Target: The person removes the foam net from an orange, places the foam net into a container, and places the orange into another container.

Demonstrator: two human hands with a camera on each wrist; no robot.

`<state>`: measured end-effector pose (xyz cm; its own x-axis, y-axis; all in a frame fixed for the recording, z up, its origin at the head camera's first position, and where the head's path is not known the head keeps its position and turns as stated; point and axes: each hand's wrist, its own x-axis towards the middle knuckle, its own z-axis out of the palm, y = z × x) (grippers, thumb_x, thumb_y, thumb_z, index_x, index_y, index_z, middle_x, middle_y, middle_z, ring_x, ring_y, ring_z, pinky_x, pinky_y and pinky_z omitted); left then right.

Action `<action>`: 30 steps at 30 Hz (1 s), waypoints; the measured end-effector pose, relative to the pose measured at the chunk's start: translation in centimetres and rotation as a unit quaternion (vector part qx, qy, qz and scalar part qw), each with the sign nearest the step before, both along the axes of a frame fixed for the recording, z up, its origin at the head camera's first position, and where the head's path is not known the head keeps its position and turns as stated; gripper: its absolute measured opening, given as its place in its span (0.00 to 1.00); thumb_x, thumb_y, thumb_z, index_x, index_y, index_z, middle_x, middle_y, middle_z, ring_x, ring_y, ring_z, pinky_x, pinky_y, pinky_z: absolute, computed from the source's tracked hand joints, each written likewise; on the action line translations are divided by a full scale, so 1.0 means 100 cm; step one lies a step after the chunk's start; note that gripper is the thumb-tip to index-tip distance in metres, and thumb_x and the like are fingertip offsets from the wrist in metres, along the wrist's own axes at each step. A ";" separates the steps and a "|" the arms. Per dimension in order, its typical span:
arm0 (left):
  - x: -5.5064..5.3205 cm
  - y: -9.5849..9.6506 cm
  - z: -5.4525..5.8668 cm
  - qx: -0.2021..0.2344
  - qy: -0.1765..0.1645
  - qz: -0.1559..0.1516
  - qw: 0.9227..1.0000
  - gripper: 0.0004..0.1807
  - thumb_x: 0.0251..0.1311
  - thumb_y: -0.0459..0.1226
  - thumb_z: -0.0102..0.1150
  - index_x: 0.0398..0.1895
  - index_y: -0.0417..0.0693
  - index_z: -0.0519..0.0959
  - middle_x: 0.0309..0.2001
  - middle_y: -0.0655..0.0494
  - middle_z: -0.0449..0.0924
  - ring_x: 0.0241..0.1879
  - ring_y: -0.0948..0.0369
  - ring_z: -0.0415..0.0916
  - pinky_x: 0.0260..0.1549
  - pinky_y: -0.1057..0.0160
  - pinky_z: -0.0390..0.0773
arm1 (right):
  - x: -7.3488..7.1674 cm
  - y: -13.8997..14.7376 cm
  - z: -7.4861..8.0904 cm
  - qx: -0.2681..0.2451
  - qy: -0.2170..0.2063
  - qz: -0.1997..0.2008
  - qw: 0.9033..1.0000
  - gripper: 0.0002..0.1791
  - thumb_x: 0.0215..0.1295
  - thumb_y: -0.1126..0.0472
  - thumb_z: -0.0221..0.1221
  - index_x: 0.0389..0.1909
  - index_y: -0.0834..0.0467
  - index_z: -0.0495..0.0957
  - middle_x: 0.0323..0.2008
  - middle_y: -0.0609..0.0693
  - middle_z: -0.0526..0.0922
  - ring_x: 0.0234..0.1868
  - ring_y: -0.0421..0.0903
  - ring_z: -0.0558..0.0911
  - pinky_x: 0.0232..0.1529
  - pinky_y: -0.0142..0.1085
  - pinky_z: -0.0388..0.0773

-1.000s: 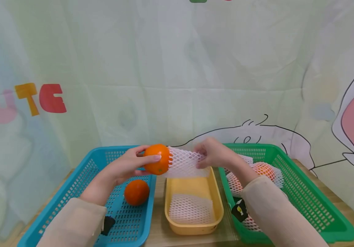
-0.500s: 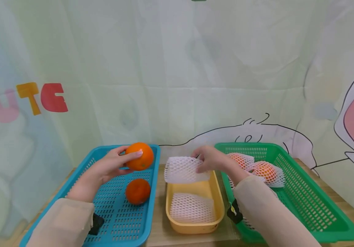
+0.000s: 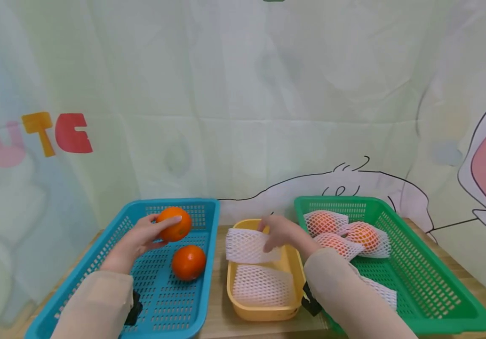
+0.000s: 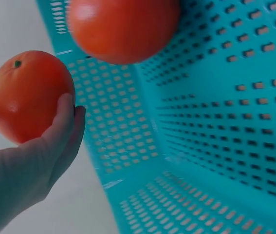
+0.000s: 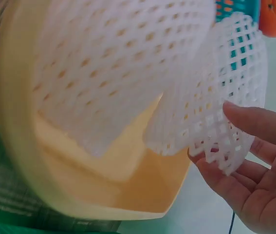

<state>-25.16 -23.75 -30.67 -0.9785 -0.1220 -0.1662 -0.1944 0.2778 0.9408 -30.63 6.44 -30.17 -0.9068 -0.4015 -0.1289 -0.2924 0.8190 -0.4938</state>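
My left hand [image 3: 141,237] grips an orange [image 3: 176,224] over the back of the blue basket [image 3: 209,292]; its stem end shows in the left wrist view. Below it a second orange [image 3: 188,262] lies in that basket. Between thumb and fingers, my right hand [image 3: 282,234] pinches a white foam net sleeve [image 3: 247,246], which looks flat and hangs over the far part of the yellow bin [image 3: 264,314]. Another foam net sleeve [image 3: 263,286] lies in the near part of this bin. The right wrist view shows the held sleeve's mesh spread slightly at its end.
At the right a green basket [image 3: 429,282] holds several oranges in foam nets [image 3: 363,236]. The yellow bin stands between the two baskets on a wooden table [image 3: 221,301]. A printed curtain [image 3: 243,117] hangs behind.
The orange has come away from the held foam net sleeve. My left hand has moved it left and then lower over the blue basket; my right hand has lowered the sleeve toward the yellow bin.
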 end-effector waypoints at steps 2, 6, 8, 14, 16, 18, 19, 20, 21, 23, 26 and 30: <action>-0.003 -0.002 -0.009 -0.002 0.001 0.010 1.000 0.45 0.61 0.51 0.54 0.66 0.27 0.48 0.61 0.31 0.55 0.57 0.41 0.61 0.54 0.47 0.70 | -0.001 0.000 -0.003 0.016 -0.003 -0.007 1.000 0.23 0.46 0.69 0.70 0.46 0.57 0.77 0.41 0.51 0.76 0.36 0.48 0.74 0.41 0.40 0.77; -0.006 -0.010 -0.027 0.000 -0.012 0.030 0.999 0.45 0.61 0.49 0.55 0.65 0.24 0.47 0.61 0.29 0.54 0.58 0.39 0.60 0.54 0.45 0.69 | -0.004 0.001 -0.006 0.041 -0.006 0.001 0.999 0.26 0.46 0.68 0.70 0.49 0.58 0.76 0.49 0.54 0.76 0.42 0.49 0.74 0.48 0.45 0.75; -0.005 -0.015 -0.036 -0.009 -0.022 0.038 0.999 0.45 0.61 0.49 0.55 0.65 0.23 0.47 0.60 0.28 0.55 0.57 0.39 0.60 0.53 0.45 0.71 | -0.004 0.000 -0.007 0.041 -0.011 0.004 0.999 0.27 0.47 0.68 0.69 0.51 0.58 0.76 0.52 0.55 0.75 0.45 0.50 0.74 0.50 0.46 0.74; -0.004 -0.020 -0.049 -0.064 -0.062 0.022 0.996 0.48 0.58 0.49 0.57 0.63 0.19 0.45 0.56 0.26 0.55 0.53 0.38 0.60 0.53 0.41 0.68 | -0.005 -0.001 -0.006 0.033 -0.012 -0.004 0.999 0.31 0.48 0.67 0.69 0.56 0.58 0.73 0.55 0.56 0.73 0.50 0.52 0.73 0.54 0.47 0.72; -0.005 -0.020 -0.051 -0.072 -0.075 0.021 0.994 0.50 0.57 0.49 0.58 0.63 0.19 0.44 0.56 0.26 0.54 0.54 0.36 0.58 0.55 0.40 0.66 | -0.005 -0.001 -0.004 0.028 -0.012 -0.001 1.000 0.30 0.48 0.67 0.69 0.56 0.58 0.74 0.54 0.56 0.74 0.50 0.52 0.74 0.53 0.46 0.73; -0.005 -0.020 -0.052 -0.076 -0.083 0.023 0.993 0.51 0.57 0.51 0.58 0.63 0.19 0.43 0.56 0.25 0.53 0.55 0.36 0.57 0.55 0.39 0.64 | -0.004 0.000 -0.003 0.022 -0.013 0.004 1.000 0.29 0.49 0.67 0.68 0.55 0.58 0.74 0.52 0.56 0.75 0.50 0.52 0.74 0.51 0.46 0.74; -0.005 -0.021 -0.053 -0.077 -0.086 0.024 0.993 0.52 0.57 0.51 0.58 0.63 0.19 0.42 0.56 0.25 0.52 0.55 0.36 0.57 0.55 0.39 0.64 | -0.004 0.000 -0.001 0.020 -0.012 0.008 1.000 0.28 0.49 0.66 0.68 0.54 0.58 0.74 0.52 0.56 0.75 0.50 0.52 0.74 0.50 0.46 0.74; -0.005 -0.021 -0.054 -0.078 -0.090 0.028 0.992 0.53 0.56 0.52 0.59 0.64 0.20 0.42 0.56 0.26 0.52 0.55 0.36 0.57 0.55 0.39 0.65 | -0.004 -0.001 0.000 0.017 -0.011 0.011 1.000 0.27 0.50 0.66 0.68 0.54 0.58 0.75 0.51 0.56 0.76 0.50 0.53 0.75 0.50 0.45 0.75; -0.005 -0.021 -0.054 -0.079 -0.093 0.026 0.992 0.53 0.55 0.53 0.59 0.64 0.21 0.42 0.56 0.26 0.52 0.55 0.36 0.57 0.54 0.39 0.65 | -0.003 -0.001 0.001 0.016 -0.008 0.015 1.000 0.27 0.50 0.66 0.68 0.53 0.58 0.75 0.51 0.57 0.76 0.51 0.53 0.75 0.49 0.45 0.75; -0.005 -0.021 -0.054 -0.084 -0.098 0.019 0.991 0.55 0.54 0.54 0.60 0.64 0.22 0.42 0.56 0.27 0.52 0.55 0.36 0.56 0.53 0.38 0.66 | -0.002 -0.001 0.003 0.015 -0.005 0.020 1.000 0.26 0.50 0.66 0.68 0.53 0.59 0.75 0.51 0.57 0.76 0.51 0.54 0.75 0.49 0.45 0.76; -0.006 -0.020 -0.053 -0.093 -0.103 0.011 0.990 0.56 0.52 0.57 0.60 0.65 0.24 0.42 0.57 0.27 0.52 0.55 0.36 0.56 0.51 0.36 0.66 | 0.001 -0.001 0.006 0.016 0.002 0.033 0.999 0.25 0.50 0.67 0.67 0.52 0.60 0.76 0.50 0.58 0.77 0.52 0.54 0.75 0.49 0.44 0.75; -0.006 -0.020 -0.051 -0.100 -0.102 0.009 0.990 0.55 0.54 0.57 0.58 0.65 0.26 0.42 0.57 0.27 0.50 0.56 0.35 0.54 0.52 0.35 0.64 | 0.006 -0.004 0.010 0.019 0.010 0.057 0.998 0.24 0.51 0.66 0.67 0.52 0.60 0.76 0.51 0.57 0.77 0.53 0.54 0.75 0.49 0.44 0.75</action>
<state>-25.81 -25.75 -35.76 -0.9247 -0.1894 -0.3304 -0.3808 0.4488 0.8085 -30.01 6.03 -29.20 -0.8577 -0.4979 -0.1282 -0.3950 0.7978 -0.4555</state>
